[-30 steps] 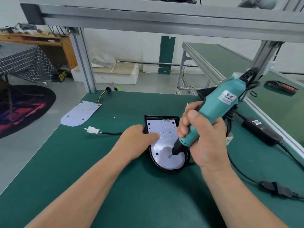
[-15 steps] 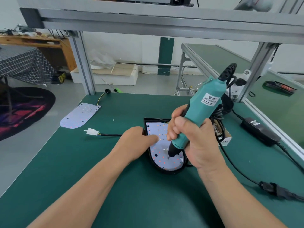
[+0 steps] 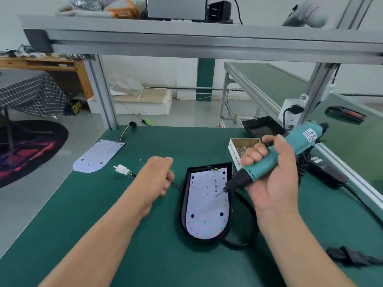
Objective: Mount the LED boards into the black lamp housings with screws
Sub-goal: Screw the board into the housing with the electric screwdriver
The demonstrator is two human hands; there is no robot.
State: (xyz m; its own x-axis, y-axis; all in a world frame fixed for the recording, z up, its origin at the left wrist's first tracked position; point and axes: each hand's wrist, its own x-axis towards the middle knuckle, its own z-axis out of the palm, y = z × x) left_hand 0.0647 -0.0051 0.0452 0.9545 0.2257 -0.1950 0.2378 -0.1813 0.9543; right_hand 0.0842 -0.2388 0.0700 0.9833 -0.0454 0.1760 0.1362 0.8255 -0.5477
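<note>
Two hands over the green desk (image 3: 93,245). Right hand (image 3: 275,183) grasps a teal electric screwdriver (image 3: 294,154), fingers wrapped round the barrel, thumb on top; the tool is tilted, its bit hanging over the upper right part of the LED board (image 3: 207,206), contact not discernible. That board sits inside the black lamp housing (image 3: 183,206), which lies flat right of the desk's centre, rounded end toward the near edge, just left of and below the right hand. Left hand (image 3: 157,179) hovers just beside the housing's left rim, blurred, fingers loosely curled, nothing visibly gripped; a black cable (image 3: 176,185) runs beneath it to a white connector (image 3: 121,169). Second LED board (image 3: 99,155) lies bare toward the far left corner. Open box of screws (image 3: 238,149) stands behind the housing, partly hidden by the right hand.
</note>
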